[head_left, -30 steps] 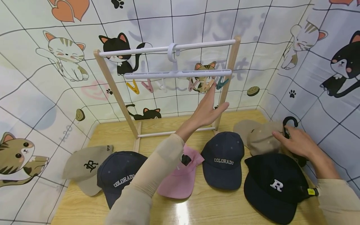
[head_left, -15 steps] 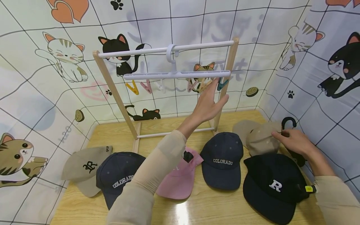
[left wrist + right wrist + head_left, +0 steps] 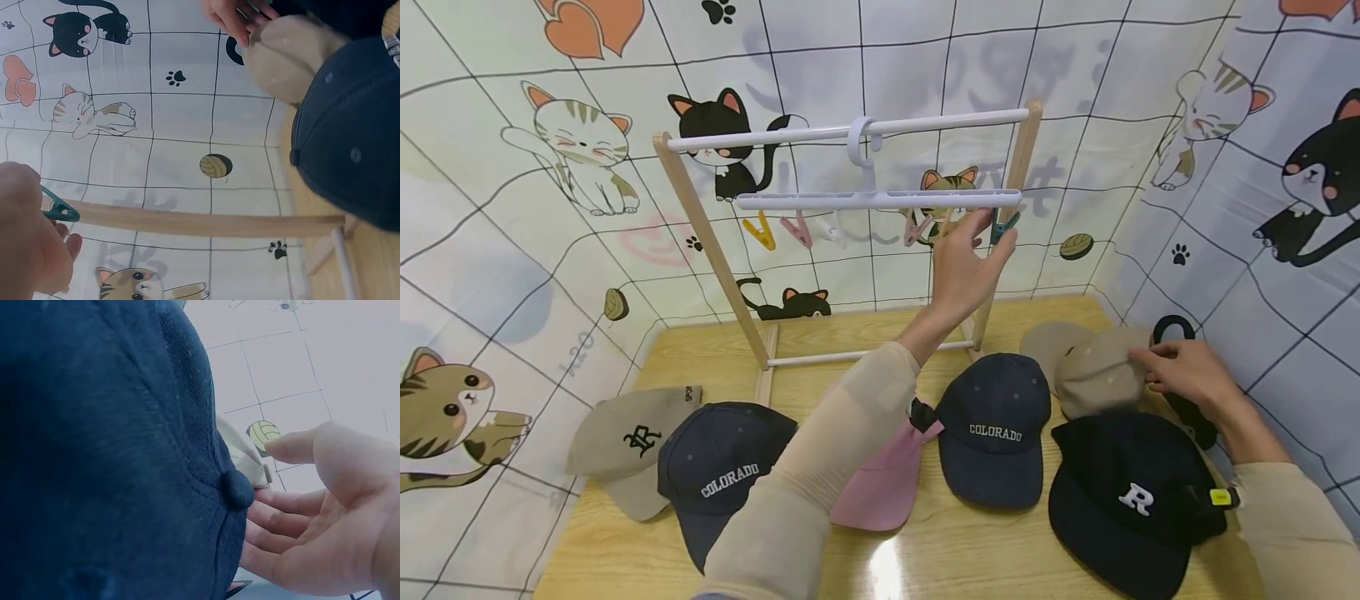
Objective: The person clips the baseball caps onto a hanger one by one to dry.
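Note:
A lilac hanger bar [image 3: 880,200] with several clothespins hangs from the rack's top rail. My left hand [image 3: 966,262] is at its right end, with thumb and fingers curled about the teal clothespin [image 3: 1002,227]. In the left wrist view that teal clothespin [image 3: 61,210] shows between thumb and fingers. A beige clothespin [image 3: 946,222] hangs just left of the hand, partly covered by it. At the right, my right hand [image 3: 1191,375] is beside a tan cap [image 3: 1101,371]. The right wrist view shows its thumb apart from loosely bent fingers, with fingertips at the tan cap [image 3: 240,453].
A black cap [image 3: 1138,500] marked R lies in front of the right hand, with a black hook [image 3: 1172,325] behind. Two navy Colorado caps [image 3: 995,429], a pink cap [image 3: 880,487] and a grey-beige cap [image 3: 632,446] are on the wooden table [image 3: 955,558]. A wooden post [image 3: 1024,154] stands by the left hand.
The left fingers have bent from nearly straight beside the beige clothespin to curled about the teal one, which has shifted slightly right. The right hand's fingers have shifted a little at the tan cap.

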The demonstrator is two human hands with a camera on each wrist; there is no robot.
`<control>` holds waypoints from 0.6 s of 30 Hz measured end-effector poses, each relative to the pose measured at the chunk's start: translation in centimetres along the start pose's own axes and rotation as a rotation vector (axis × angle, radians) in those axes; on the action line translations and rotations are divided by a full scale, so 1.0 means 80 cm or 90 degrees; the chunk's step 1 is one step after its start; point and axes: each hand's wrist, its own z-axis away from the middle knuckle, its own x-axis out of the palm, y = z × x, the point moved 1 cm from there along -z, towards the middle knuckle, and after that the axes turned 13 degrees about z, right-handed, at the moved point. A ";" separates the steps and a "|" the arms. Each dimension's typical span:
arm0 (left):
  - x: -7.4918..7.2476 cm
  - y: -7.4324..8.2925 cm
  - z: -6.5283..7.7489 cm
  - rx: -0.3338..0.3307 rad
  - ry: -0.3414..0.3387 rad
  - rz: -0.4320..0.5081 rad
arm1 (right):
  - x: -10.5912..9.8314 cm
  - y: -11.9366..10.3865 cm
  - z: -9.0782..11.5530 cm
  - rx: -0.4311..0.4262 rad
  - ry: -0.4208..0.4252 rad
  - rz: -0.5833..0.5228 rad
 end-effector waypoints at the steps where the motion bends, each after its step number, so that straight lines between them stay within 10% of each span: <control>1: 0.002 -0.001 0.000 -0.003 0.017 0.009 | 0.000 -0.001 0.000 0.000 0.001 -0.006; 8: 0.004 -0.004 -0.002 0.019 0.107 0.025 | -0.003 -0.005 -0.006 -0.001 -0.022 -0.041; 18: 0.009 -0.002 -0.002 0.043 0.128 0.003 | 0.000 -0.004 -0.011 -0.007 -0.027 -0.037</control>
